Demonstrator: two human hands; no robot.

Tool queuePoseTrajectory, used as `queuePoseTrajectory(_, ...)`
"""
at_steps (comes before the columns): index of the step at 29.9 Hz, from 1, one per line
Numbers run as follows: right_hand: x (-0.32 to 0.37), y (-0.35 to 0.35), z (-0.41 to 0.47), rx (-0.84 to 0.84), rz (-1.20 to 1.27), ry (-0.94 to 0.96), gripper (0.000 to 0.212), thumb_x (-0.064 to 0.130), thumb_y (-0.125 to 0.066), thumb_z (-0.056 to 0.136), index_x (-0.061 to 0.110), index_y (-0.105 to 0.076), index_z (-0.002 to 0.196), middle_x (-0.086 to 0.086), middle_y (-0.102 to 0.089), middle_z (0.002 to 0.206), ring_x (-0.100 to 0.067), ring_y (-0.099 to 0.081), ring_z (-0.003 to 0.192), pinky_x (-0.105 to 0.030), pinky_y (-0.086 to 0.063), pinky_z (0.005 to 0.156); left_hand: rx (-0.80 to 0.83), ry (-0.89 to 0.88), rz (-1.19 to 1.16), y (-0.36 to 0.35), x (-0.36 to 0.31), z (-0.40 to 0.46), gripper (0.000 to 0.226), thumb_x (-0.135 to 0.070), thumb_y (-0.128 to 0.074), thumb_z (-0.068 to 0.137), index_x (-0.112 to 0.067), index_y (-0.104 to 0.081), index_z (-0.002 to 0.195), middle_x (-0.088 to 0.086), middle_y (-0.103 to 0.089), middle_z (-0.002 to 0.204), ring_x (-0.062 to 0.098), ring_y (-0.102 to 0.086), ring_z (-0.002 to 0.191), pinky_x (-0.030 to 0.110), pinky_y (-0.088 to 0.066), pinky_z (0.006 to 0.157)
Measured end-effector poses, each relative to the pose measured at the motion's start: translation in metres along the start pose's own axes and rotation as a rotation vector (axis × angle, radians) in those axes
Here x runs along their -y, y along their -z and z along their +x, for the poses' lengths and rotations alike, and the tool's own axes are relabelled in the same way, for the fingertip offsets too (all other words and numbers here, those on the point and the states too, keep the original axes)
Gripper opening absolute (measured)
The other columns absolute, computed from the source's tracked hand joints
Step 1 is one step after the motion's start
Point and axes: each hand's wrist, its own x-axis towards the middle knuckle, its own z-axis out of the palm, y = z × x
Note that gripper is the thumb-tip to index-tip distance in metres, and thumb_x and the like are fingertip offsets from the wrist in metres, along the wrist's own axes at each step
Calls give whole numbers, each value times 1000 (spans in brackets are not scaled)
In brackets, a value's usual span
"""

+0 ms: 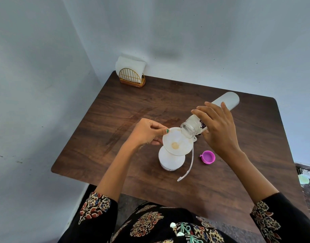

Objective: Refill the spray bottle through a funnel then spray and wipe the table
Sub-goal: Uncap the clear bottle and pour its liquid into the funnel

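Observation:
A white spray bottle [170,159] stands near the middle of the dark wooden table [115,109], with a translucent funnel [177,142] seated in its neck. My left hand [147,131] pinches the funnel's left rim. My right hand [216,127] grips a clear water bottle [226,102], tilted with its open mouth over the funnel's right edge. A little liquid pools at the funnel's bottom. The sprayer's thin dip tube [186,170] lies on the table to the right of the spray bottle; its head is hidden behind the funnel.
A purple cap [208,156] lies upside down to the right of the spray bottle. A gold wire holder with white napkins [131,72] stands at the table's far left corner. Pale walls close in the far and left sides.

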Motion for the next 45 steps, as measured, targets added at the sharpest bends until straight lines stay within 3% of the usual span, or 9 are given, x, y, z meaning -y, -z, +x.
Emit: queuePoseTrajectory(45, -1, 6, 1, -8, -3, 4, 70, -3, -80, 58, 18, -52, 119, -8, -64, 117, -34, -54, 119, -56, -31, 105, 5, 4, -2, 2, 1, -3, 10, -19, -70, 83, -15, -74, 92, -4, -72, 76, 5, -68, 57, 14, -50, 47)
